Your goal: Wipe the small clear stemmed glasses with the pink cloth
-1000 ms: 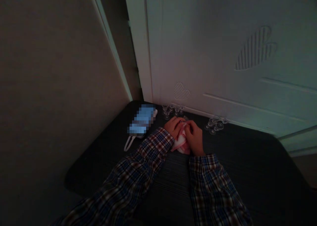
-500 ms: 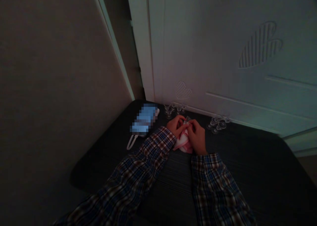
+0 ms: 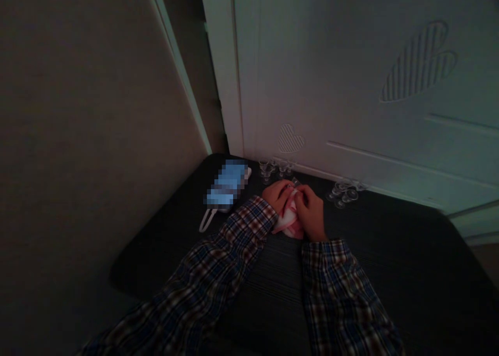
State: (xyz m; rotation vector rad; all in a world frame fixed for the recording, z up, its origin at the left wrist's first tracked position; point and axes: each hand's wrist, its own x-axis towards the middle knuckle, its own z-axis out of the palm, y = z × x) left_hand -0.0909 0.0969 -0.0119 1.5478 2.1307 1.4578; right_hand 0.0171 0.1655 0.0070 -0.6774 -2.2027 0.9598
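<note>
My left hand [image 3: 277, 194] is closed around a small clear glass [image 3: 295, 182], whose rim shows just above the fingers. My right hand [image 3: 311, 210] pinches a pink and white cloth [image 3: 287, 224] against the glass from the right side. The cloth hangs down between both hands onto the dark table. Small clear stemmed glasses [image 3: 266, 171] stand in a group behind my left hand. Another group of such glasses [image 3: 343, 194] is to the right of my right hand.
A phone with a blurred screen [image 3: 228, 183] and a white strap [image 3: 208, 220] lies on the dark table [image 3: 370, 241] at the left. Behind the table rises a white panel [image 3: 331, 86] with heart shapes; a wall [image 3: 97, 111] borders the left.
My left fingers have wrapped further over the glass, and the cloth now reaches higher between the hands, covering more of it. The view has shifted slightly.
</note>
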